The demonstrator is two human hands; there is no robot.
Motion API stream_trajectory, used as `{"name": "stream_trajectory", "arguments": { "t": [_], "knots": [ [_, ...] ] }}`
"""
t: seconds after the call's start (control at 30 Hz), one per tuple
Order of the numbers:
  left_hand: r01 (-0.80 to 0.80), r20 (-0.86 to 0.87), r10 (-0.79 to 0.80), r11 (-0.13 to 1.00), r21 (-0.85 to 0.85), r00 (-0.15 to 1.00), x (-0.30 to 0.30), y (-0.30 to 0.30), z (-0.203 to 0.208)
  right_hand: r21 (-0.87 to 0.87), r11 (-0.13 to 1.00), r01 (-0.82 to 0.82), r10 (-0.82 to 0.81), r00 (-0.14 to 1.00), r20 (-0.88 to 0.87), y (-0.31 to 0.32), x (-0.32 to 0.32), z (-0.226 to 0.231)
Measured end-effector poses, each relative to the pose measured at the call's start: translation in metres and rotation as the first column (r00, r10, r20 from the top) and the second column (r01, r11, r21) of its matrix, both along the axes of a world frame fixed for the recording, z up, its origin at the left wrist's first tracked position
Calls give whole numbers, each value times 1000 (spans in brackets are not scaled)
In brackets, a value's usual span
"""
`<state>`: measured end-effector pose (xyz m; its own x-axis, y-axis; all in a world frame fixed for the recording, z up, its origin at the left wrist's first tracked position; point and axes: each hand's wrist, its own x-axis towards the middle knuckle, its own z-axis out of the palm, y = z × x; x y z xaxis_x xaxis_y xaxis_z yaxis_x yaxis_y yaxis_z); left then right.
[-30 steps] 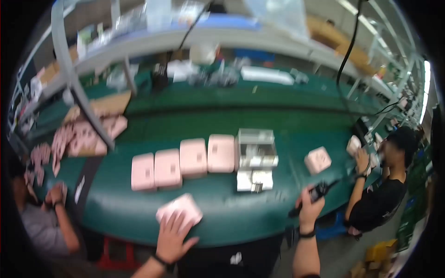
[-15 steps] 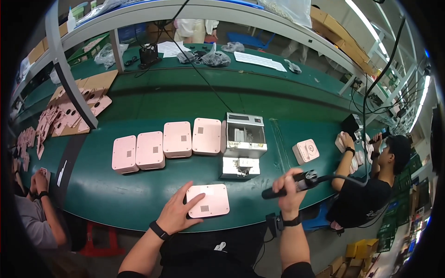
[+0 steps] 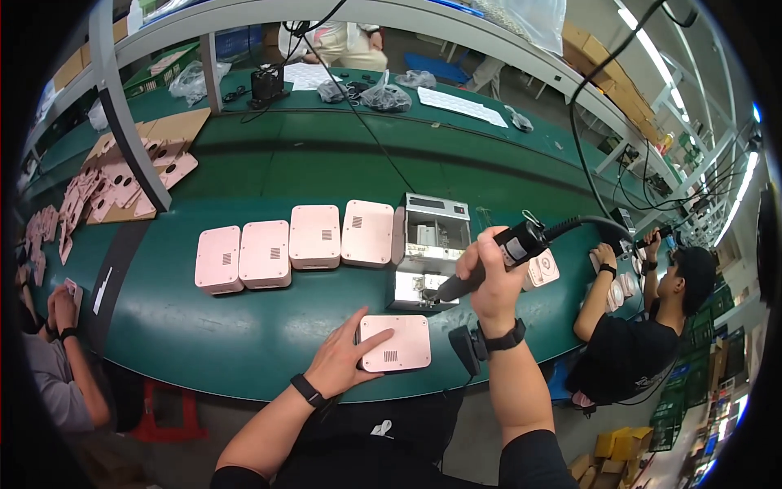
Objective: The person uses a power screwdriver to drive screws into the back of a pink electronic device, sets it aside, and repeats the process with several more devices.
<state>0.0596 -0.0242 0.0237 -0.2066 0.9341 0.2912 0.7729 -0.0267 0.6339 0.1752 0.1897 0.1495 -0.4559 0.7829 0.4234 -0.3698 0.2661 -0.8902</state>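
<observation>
My left hand [image 3: 342, 356] lies over the left edge of a pink box [image 3: 395, 343] with slotted vents and corner screw holes, its fingers spread and one reaching onto the top face. The box is flat on the green table, near the front edge. In my right hand [image 3: 494, 287] is a black electric screwdriver [image 3: 521, 242], tilted, its cord running up to the right. The screwdriver's tip meets the front of a grey screw feeder [image 3: 438, 232] with a clear window; whether a screw is on the tip is too small to tell.
Several similar pink boxes [image 3: 314, 236] stand in a row left of the feeder. Another pink piece [image 3: 541, 269] sits partly behind my right hand. Loose pink panels [image 3: 122, 183] lie on cardboard at the far left. People work at both sides; a metal shelf frame [image 3: 122, 114] rises over the table.
My right hand has carried the screwdriver up and left, turning its tip to the feeder. My left hand and the pink box under it have shifted slightly right.
</observation>
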Motion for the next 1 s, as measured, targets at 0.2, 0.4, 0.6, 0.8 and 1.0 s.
{"name": "stream_trajectory", "arguments": {
  "t": [0.2,0.4,0.6,0.8,1.0],
  "knots": [
    [5,17,-4,999,-49,1000,-4,0,5,-56,997,-55,55,998,2,-23,15,-1],
    [-6,-3,6,998,-65,1000,0,3,5,-46,998,-37,38,999,15,-25,24,-7],
    [-15,-10,15,998,-61,1000,0,3,6,-56,998,-25,26,1000,11,-25,23,-33],
    [-30,-20,29,998,-57,999,0,5,5,-77,996,-47,44,998,-43,-26,26,-39],
    [-39,-27,37,997,-69,999,1,7,8,-104,989,-110,102,992,-79,-20,32,-45]
  ]
}}
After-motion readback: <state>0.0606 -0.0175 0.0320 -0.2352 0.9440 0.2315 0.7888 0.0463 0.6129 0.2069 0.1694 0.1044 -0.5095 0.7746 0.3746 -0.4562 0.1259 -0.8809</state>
